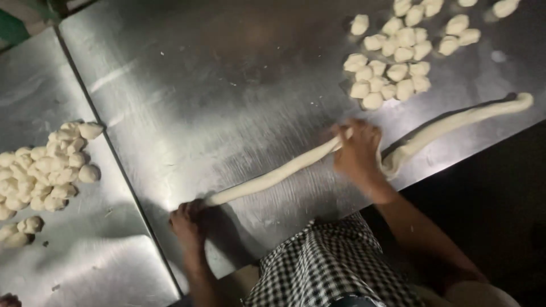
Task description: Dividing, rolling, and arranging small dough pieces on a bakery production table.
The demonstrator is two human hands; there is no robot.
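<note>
Gripped by both hands, left hand [187,219] at 7 o'clock, right hand [357,150] centrally, is a long dough rope [273,177]; cut dough pieces [392,62] lie at 1 o'clock.

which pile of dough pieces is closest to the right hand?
The pile of dough pieces at upper right, just above the right hand on the steel table. The other pile lies far left, beyond the table seam.

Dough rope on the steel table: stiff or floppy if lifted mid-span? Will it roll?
Likely floppy: the dough rope already bends and loops by the right hand, so it would sag or stretch. It looks round, so it probably rolls under a palm. Probably a bit tacky where the left hand pins its end to the steel table.
</note>
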